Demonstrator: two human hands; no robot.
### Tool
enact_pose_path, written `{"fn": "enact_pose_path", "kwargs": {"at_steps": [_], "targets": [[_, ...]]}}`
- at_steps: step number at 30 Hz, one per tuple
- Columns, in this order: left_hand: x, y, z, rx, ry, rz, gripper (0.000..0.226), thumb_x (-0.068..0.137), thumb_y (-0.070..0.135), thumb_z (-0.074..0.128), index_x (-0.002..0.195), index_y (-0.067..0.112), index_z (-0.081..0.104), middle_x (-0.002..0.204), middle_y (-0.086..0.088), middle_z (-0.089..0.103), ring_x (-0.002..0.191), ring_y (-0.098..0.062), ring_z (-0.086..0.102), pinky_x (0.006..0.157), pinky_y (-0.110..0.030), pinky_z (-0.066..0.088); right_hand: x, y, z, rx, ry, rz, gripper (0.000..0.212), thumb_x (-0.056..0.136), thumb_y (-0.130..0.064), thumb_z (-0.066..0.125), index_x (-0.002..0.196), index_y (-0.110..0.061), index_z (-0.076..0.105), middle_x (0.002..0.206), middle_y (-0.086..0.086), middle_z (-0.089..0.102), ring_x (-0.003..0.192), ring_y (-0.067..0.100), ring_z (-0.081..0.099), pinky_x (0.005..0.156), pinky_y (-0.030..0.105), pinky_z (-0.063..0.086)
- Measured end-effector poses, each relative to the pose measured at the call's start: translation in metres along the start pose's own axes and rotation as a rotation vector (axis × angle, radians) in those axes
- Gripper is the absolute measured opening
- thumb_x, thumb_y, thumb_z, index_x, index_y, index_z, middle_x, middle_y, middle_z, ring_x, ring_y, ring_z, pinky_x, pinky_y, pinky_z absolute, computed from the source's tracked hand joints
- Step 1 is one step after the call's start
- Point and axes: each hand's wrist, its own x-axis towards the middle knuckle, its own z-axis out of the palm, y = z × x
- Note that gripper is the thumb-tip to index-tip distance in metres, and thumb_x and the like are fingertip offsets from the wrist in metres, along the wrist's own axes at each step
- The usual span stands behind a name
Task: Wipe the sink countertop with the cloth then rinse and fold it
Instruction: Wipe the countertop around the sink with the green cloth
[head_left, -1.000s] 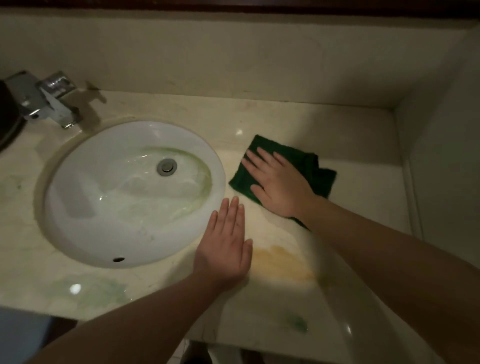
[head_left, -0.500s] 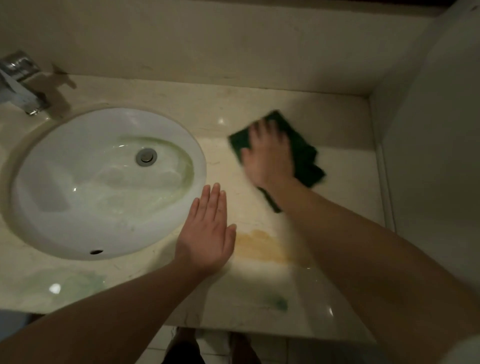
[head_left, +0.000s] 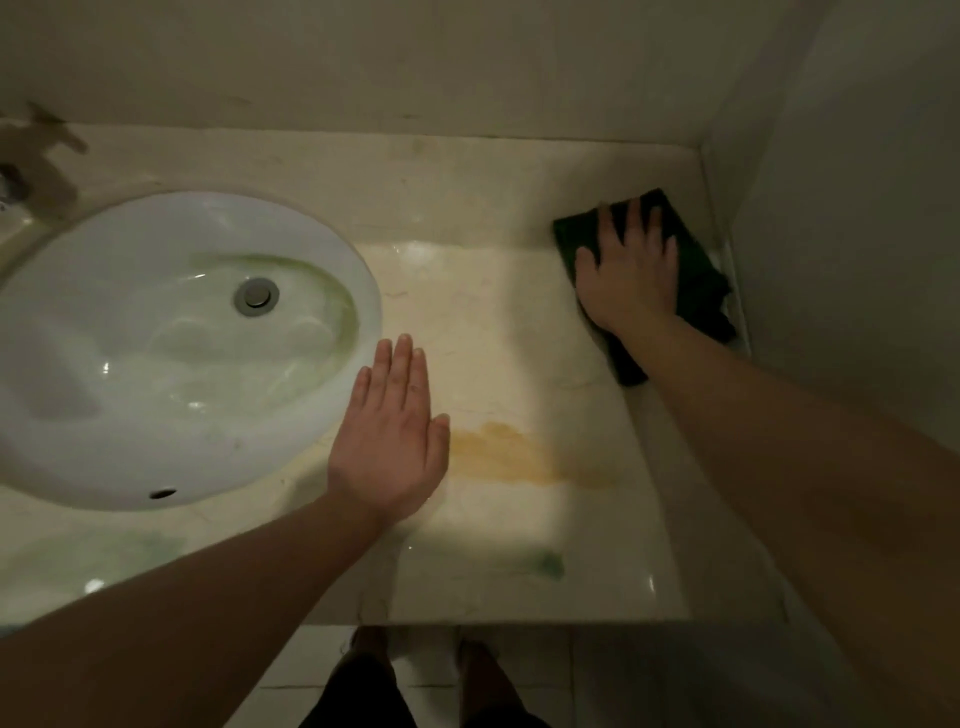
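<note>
The right hand lies flat on the dark green cloth, fingers spread and palm down, pressing it onto the surface rather than gripping it. The cloth sits at the far right end, close to the back corner and just beside the side wall; parts of it stick out past the fingertips, along the right side of the hand and under the wrist. Its right edge seems to touch the foot of the wall, though the dim light makes that hard to confirm.

The left hand rests open and flat, fingers together, holding nothing, on the surface just right of the sink rim. The white oval sink has a greenish tint around its basin and a metal drain near its centre. A yellow-orange stain marks the surface just right of the left hand, and a small green smear lies near the front edge. A blurred faucet shows at the far left edge. Below the front edge, a tiled floor and the person's feet are visible.
</note>
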Motion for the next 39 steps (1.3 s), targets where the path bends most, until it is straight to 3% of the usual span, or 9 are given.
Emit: {"fn": "enact_pose_path", "kwargs": {"at_steps": [5, 8, 13, 17, 24, 30, 33, 36, 39], "targets": [[-0.002, 0.000, -0.003, 0.007, -0.012, 0.005, 0.070, 0.095, 0.040, 0.016, 0.153, 0.004, 0.001, 0.162, -0.015, -0.005, 0.149, -0.026, -0.010, 0.122, -0.043, 0.003, -0.059, -0.058, 0.008, -0.008, -0.062, -0.290, 0.065, 0.096, -0.049, 0.021, 0.155, -0.024, 0.012, 0.164, 0.009, 0.009, 0.150, 0.030, 0.005, 0.121, 0.049, 0.006], [-0.004, -0.001, -0.004, -0.002, -0.018, 0.000, 0.069, 0.095, 0.040, 0.015, 0.153, 0.005, 0.000, 0.162, -0.014, -0.005, 0.149, -0.025, -0.011, 0.122, -0.042, 0.002, -0.115, -0.026, 0.010, -0.016, -0.107, -0.388, 0.065, 0.095, -0.049, 0.026, 0.155, -0.025, 0.015, 0.164, 0.007, 0.010, 0.150, 0.028, 0.006, 0.122, 0.046, 0.005], [-0.005, -0.002, -0.011, -0.096, -0.052, -0.009, 0.069, 0.097, 0.044, 0.014, 0.153, 0.007, -0.003, 0.162, -0.010, -0.009, 0.148, -0.021, -0.017, 0.121, -0.038, -0.006, -0.133, 0.057, 0.008, 0.011, -0.078, -0.070, 0.066, 0.096, -0.048, 0.022, 0.156, -0.022, 0.012, 0.164, 0.011, 0.007, 0.150, 0.030, 0.006, 0.121, 0.049, 0.006], [-0.042, 0.000, -0.018, -0.092, 0.017, 0.033, 0.068, 0.099, 0.040, 0.025, 0.153, 0.008, -0.001, 0.162, -0.010, -0.006, 0.148, -0.023, -0.014, 0.121, -0.040, -0.004, -0.108, 0.024, 0.010, 0.011, -0.061, 0.004, 0.066, 0.097, -0.048, 0.020, 0.156, -0.019, 0.008, 0.164, 0.013, 0.006, 0.150, 0.032, 0.004, 0.121, 0.051, 0.006], [-0.085, 0.002, 0.007, 0.019, -0.042, -0.042, 0.071, 0.095, 0.043, 0.019, 0.153, 0.007, -0.001, 0.161, -0.011, -0.008, 0.148, -0.024, -0.014, 0.121, -0.046, 0.000, -0.128, -0.076, 0.022, -0.042, -0.079, -0.411, 0.065, 0.097, -0.049, 0.025, 0.155, -0.024, 0.012, 0.164, 0.009, 0.008, 0.151, 0.030, 0.004, 0.121, 0.050, 0.008], [-0.085, 0.003, 0.007, 0.036, -0.042, -0.028, 0.071, 0.095, 0.041, 0.020, 0.153, 0.006, -0.002, 0.162, -0.013, -0.008, 0.149, -0.025, -0.013, 0.121, -0.045, -0.001, -0.204, -0.043, 0.031, -0.088, -0.164, -0.588, 0.064, 0.095, -0.049, 0.029, 0.154, -0.026, 0.017, 0.163, 0.006, 0.010, 0.150, 0.029, 0.008, 0.121, 0.048, 0.006], [-0.084, 0.002, 0.006, 0.014, -0.037, -0.020, 0.072, 0.094, 0.041, 0.019, 0.152, 0.006, -0.004, 0.162, -0.013, -0.010, 0.148, -0.025, -0.016, 0.121, -0.044, -0.003, -0.217, 0.004, 0.027, -0.055, -0.168, -0.479, 0.065, 0.094, -0.049, 0.030, 0.154, -0.026, 0.018, 0.163, 0.006, 0.010, 0.150, 0.028, 0.008, 0.121, 0.048, 0.007], [-0.086, 0.001, 0.006, 0.005, -0.037, -0.013, 0.072, 0.095, 0.042, 0.017, 0.152, 0.005, -0.005, 0.161, -0.013, -0.012, 0.148, -0.026, -0.018, 0.121, -0.045, -0.002, -0.206, 0.040, 0.024, -0.016, -0.071, -0.123, 0.067, 0.094, -0.049, 0.022, 0.155, -0.021, 0.016, 0.163, 0.012, 0.013, 0.149, 0.033, 0.012, 0.120, 0.051, 0.012], [-0.085, 0.000, 0.006, 0.010, -0.020, 0.008, 0.072, 0.095, 0.042, 0.017, 0.152, 0.004, -0.005, 0.161, -0.015, -0.010, 0.148, -0.028, -0.015, 0.121, -0.046, 0.001, -0.180, 0.013, 0.025, -0.002, -0.031, 0.100, 0.065, 0.098, -0.046, 0.021, 0.155, -0.018, 0.009, 0.163, 0.014, 0.007, 0.150, 0.033, 0.006, 0.120, 0.051, 0.007]]}}
